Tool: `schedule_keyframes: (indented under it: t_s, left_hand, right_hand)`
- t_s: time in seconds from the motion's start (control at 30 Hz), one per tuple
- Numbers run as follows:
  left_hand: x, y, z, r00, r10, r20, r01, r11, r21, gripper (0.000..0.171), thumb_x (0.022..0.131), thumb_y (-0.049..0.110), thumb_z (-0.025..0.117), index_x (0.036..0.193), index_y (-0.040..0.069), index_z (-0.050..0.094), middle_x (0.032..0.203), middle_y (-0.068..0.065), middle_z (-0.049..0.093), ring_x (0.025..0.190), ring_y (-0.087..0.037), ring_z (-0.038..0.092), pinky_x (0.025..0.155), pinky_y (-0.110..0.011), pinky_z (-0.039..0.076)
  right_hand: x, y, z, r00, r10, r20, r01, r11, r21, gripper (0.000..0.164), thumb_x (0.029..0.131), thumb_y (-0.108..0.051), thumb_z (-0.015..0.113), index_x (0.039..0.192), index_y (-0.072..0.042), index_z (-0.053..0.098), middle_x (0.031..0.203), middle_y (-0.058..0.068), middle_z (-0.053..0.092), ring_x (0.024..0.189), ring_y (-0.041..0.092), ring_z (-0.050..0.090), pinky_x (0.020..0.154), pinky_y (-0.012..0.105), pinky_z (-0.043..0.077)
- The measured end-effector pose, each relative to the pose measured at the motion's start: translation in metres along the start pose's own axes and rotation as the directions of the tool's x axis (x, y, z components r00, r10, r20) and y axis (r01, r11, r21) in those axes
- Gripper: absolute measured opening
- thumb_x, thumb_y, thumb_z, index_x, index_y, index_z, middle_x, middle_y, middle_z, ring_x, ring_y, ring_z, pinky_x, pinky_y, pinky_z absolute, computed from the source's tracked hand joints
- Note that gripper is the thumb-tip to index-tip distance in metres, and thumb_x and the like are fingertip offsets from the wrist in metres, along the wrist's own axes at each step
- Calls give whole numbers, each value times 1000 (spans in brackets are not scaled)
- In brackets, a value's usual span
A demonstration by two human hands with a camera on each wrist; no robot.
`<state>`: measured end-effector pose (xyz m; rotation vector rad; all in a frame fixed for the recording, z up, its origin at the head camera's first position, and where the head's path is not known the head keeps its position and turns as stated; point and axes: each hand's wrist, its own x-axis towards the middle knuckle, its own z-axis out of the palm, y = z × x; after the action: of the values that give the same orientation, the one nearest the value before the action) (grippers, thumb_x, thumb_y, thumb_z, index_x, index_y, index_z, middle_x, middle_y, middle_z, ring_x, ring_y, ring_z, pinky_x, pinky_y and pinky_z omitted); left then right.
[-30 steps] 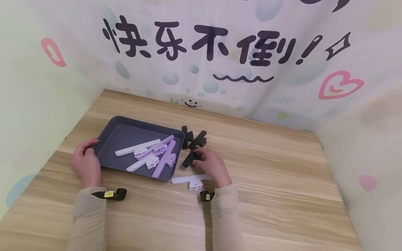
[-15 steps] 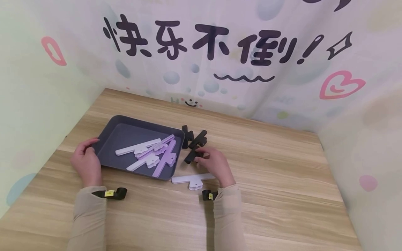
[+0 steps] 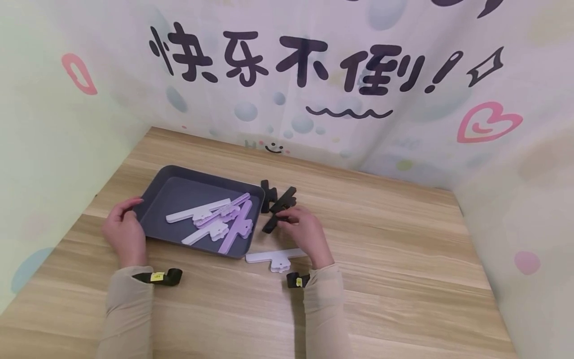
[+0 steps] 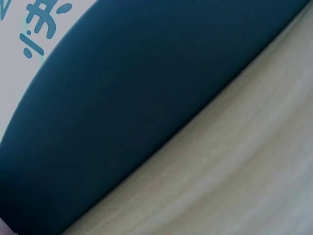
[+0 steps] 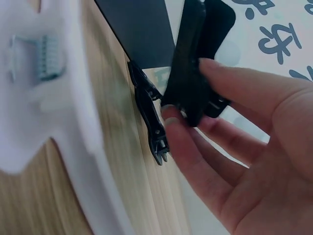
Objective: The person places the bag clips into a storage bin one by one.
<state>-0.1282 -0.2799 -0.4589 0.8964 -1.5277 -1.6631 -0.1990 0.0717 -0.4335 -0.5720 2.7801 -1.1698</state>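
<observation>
My left hand (image 3: pixel 125 234) grips the left end of a dark grey baking tray (image 3: pixel 179 172), fingers at its rim. The tray's wall (image 4: pixel 137 93) fills much of the left wrist view. Inside lie several white and lilac bag clips, such as a lilac clip (image 3: pixel 235 230) and a white clip (image 3: pixel 184 214). My right hand (image 3: pixel 308 234) pinches a black bag clip (image 5: pixel 188 63) between thumb and fingers, just right of the tray; the hand partly covers it in the head view.
Two more black clips lie behind my right hand, a left one (image 3: pixel 266 197) and a right one (image 3: pixel 284 198). A white clip (image 3: pixel 279 260) lies in front of the tray's right corner on the wooden table (image 3: pixel 394 259). A printed cloth (image 3: pixel 287 99) hangs behind.
My right hand has shifted slightly right and drawn the black clip's visible end a little up and right. The left hand and tray keep their place.
</observation>
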Motion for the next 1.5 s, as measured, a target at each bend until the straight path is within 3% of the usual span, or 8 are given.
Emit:
schedule_keyframes:
  t_s: [0.27,0.53,0.73,1.07,1.5]
  left_hand:
    - [0,0,-1,1000,-8,4,8,1000,1,39,83,-7,36,95,7,70,102,2,64,106,-9,48,87,-20,31]
    - [1,-1,-1,1000,-6,-2,6,1000,5,39,82,-8,36,95,7,70,101,2,64,105,-10,48,86,-20,31]
    - [1,-1,-1,1000,3,-2,-3,1000,-3,40,82,-9,36,94,6,70,101,1,64,105,-10,48,85,-19,31]
    - [2,-3,0,1000,9,2,-9,1000,-2,39,82,-8,36,95,6,70,101,1,64,105,-10,48,87,-20,31]
    - [-9,12,2,1000,7,-2,-7,1000,2,39,81,-11,35,96,2,69,99,0,64,103,-11,49,83,-19,32]
  right_hand:
    - [3,-6,6,993,63,-105,-48,989,139,17,78,-19,66,95,-21,66,104,-1,50,87,14,56,72,27,47]
    - [7,-18,18,981,42,-189,19,951,309,18,76,-8,65,94,-14,66,104,2,50,85,16,56,72,23,48]
    - [8,-30,31,982,15,-190,49,944,327,22,76,-6,62,97,-12,66,108,4,49,91,17,54,73,23,47]
    - [7,-46,51,988,33,-150,23,935,354,33,79,-6,59,110,-15,63,114,4,47,92,16,55,76,23,46]
    - [4,-51,58,986,9,-165,43,950,309,20,78,-14,66,97,-18,67,105,-3,48,81,10,53,70,21,46]
